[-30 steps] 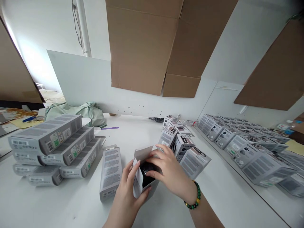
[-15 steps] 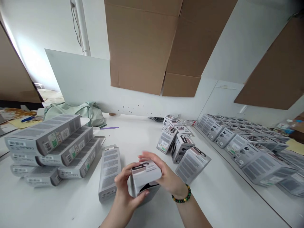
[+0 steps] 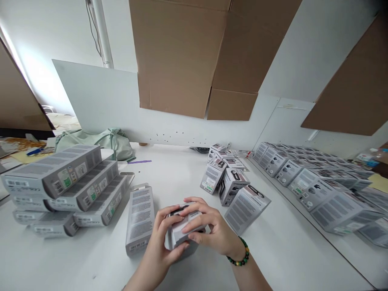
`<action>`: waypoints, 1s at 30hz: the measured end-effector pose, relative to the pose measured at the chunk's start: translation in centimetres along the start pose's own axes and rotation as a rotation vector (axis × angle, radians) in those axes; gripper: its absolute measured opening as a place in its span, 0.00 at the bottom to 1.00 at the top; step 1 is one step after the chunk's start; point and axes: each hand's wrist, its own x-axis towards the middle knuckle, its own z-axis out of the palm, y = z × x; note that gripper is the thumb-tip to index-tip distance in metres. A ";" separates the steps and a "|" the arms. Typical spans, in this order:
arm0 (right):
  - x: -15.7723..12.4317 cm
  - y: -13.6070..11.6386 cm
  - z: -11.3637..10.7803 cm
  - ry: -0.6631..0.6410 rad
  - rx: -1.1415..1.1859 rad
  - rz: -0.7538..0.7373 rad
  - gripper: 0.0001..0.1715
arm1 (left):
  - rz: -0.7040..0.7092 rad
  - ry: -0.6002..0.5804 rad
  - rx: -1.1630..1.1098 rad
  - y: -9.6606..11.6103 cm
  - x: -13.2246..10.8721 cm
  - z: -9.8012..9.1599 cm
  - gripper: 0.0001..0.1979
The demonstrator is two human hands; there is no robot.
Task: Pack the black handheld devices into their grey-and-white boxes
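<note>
Just beside a flat-lying grey product box (image 3: 140,221) on the white worktop (image 3: 100,258), the head view shows the left hand (image 3: 162,236) and right hand (image 3: 209,226) both grasping a small white-and-grey carton (image 3: 182,226), fingers wrapped over it. Closing its end looks like the step in hand, which calls for pressing the flap home.
</note>
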 end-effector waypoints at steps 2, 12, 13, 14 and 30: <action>0.1 -0.1 -0.1 0.009 -0.017 -0.005 0.07 | 0.012 -0.003 -0.029 -0.2 -0.1 0.1 0.17; -1.5 0.1 0.8 -0.075 -0.350 -0.059 0.21 | -0.056 0.025 -0.063 -0.7 -0.2 -0.1 0.15; -1.9 0.2 1.1 -0.068 -0.404 -0.064 0.24 | -0.069 0.024 -0.074 -0.7 -0.3 -0.1 0.15; -2.4 0.3 1.3 -0.055 -0.454 -0.066 0.26 | -0.082 0.020 -0.089 -0.6 -0.3 0.0 0.16; -7.9 -3.7 -2.6 0.454 -0.490 -0.003 0.15 | -0.158 -0.362 0.306 -0.9 -2.4 7.7 0.18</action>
